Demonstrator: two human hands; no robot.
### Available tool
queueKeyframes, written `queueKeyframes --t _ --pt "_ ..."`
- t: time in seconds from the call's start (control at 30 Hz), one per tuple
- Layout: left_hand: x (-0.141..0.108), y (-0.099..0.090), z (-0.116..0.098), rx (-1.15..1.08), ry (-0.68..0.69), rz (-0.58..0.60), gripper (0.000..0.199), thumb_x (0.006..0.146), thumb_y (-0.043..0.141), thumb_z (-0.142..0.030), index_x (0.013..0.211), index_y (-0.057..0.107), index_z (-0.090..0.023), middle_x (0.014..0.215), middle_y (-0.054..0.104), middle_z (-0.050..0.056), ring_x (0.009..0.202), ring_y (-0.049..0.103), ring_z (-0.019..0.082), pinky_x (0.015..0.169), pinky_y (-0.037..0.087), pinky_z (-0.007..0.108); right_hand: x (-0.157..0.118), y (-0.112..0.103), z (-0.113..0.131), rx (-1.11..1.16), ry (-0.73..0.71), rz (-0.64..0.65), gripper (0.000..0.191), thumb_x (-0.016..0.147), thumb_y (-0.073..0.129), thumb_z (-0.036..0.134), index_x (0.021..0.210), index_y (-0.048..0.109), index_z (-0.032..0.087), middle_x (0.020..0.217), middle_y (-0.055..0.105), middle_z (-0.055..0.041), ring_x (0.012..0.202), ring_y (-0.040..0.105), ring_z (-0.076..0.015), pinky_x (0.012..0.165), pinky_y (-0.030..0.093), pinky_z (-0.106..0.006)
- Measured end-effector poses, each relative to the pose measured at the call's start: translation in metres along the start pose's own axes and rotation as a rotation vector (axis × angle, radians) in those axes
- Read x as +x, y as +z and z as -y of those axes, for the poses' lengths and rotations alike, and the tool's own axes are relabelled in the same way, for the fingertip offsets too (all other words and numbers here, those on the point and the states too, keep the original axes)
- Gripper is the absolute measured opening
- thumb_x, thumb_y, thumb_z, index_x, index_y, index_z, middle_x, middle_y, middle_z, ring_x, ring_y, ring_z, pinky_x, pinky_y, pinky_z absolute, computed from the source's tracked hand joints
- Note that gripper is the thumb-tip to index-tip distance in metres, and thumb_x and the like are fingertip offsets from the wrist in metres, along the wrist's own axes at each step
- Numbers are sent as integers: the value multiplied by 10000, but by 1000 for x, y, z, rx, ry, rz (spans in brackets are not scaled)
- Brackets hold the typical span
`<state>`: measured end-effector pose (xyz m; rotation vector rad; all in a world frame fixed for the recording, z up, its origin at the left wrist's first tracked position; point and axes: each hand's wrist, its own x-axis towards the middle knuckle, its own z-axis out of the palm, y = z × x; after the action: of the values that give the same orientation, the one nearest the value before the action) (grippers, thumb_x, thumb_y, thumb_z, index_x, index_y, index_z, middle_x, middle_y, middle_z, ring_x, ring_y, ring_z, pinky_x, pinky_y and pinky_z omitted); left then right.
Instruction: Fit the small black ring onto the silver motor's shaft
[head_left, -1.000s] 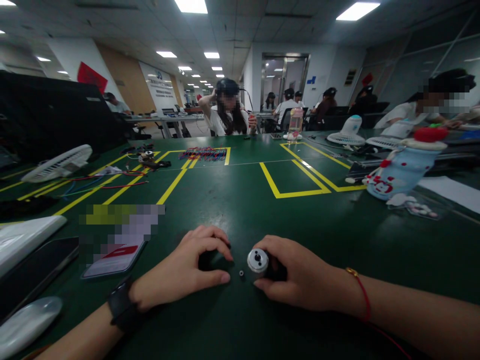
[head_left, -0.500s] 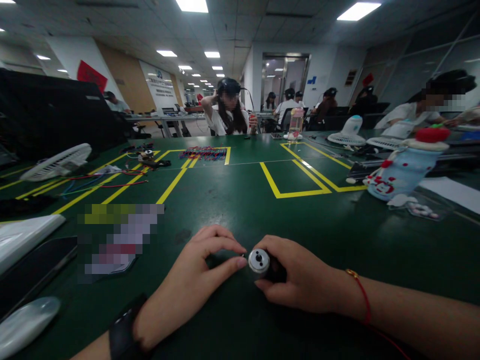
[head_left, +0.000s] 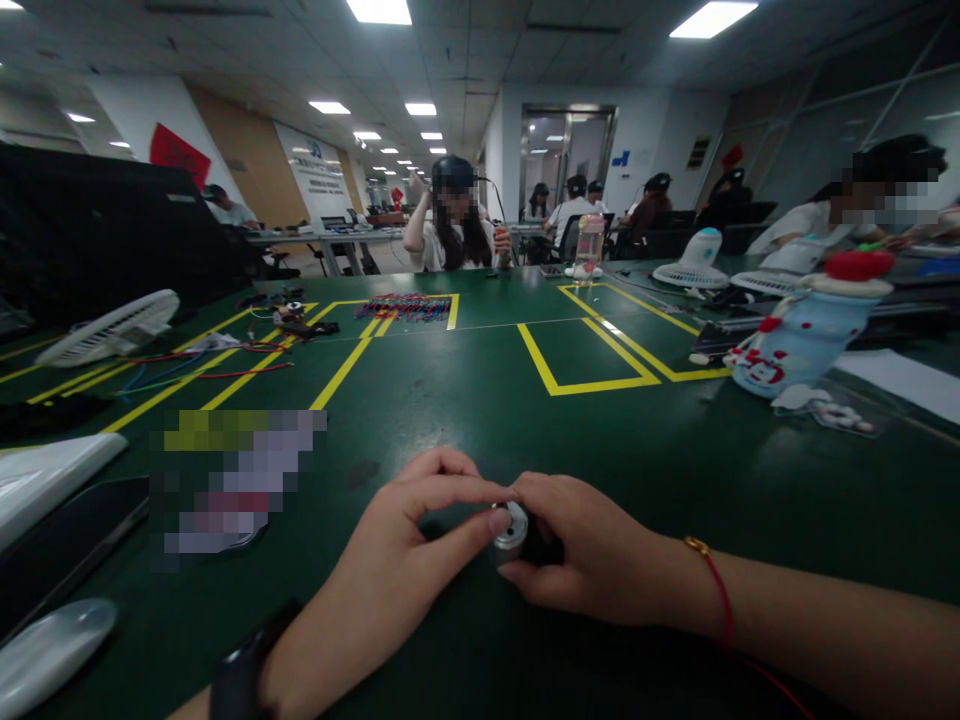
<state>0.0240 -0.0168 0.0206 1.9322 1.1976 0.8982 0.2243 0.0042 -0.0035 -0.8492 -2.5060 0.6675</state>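
On the left, a pale mouse (head_left: 58,645) lies on the green desk (head_left: 420,400). Next, the left hand (head_left: 420,540) has its thumb and index finger at the top of a silver metal cylinder (head_left: 508,535); whether they pinch anything is hidden. The cylinder stands on the desk, its right side grasped by the right hand (head_left: 585,550). Farther right is a light-blue bottle (head_left: 817,335).

On the desk (head_left: 435,385), the cylinder (head_left: 510,542) sits between the left hand (head_left: 424,530) and the right hand (head_left: 600,550). A mouse (head_left: 56,650) lies near left, a fan (head_left: 116,330) farther back. Wires (head_left: 409,307) lie beyond the hands; right are a bottle (head_left: 806,340) and paper (head_left: 900,385). A person (head_left: 454,235) is behind the desk.
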Motion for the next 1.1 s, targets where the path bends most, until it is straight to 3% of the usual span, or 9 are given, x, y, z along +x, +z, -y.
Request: queueKeyframes --t 0.27,0.5,0.6,0.7,0.8,1.1 --pt "-6 -4 1 -56 -11 85 143 825 626 -254 926 719 -298 993 579 6 954 566 210 873 422 350 -1 0 1 22 7 -1 207 754 648 236 924 548 174 840 566 -11 681 476 -142 596 350 -261" --pt "-3 -21 24 -13 -22 -12 188 877 536 -304 802 693 -233 945 597 24 931 571 224 846 414 345 -2 -4 3 70 34 1 301 747 668 227 1029 575 176 913 604 -31 736 510 -155 642 388 -267" --pt "3 -24 36 -39 -128 -43 198 877 540 -325 795 684 -216 849 614 14 831 575 205 759 419 314 -3 -4 3 82 42 -1 301 745 665 218 1030 577 178 921 605 -32 746 515 -157 654 395 -270" --pt "5 -25 48 -188 -278 -173 197 855 579 -362 838 691 -201 720 579 -7 699 542 174 650 406 272 -4 -5 3 95 53 -3 295 744 663 212 1024 576 180 925 606 -35 749 519 -158 660 399 -273" --pt "5 -25 56 -325 -334 -274 215 837 600 -374 870 693 -184 713 591 -4 676 536 161 633 415 260 -4 -5 3 104 62 -8 308 744 661 209 1036 568 179 942 607 -38 765 524 -161 672 402 -279" --pt "4 -25 58 -326 -327 -282 235 841 604 -388 877 691 -173 758 617 9 698 545 157 650 417 264 -4 -5 3 85 65 3 295 738 644 190 1022 564 176 929 595 -37 759 511 -161 664 401 -283"
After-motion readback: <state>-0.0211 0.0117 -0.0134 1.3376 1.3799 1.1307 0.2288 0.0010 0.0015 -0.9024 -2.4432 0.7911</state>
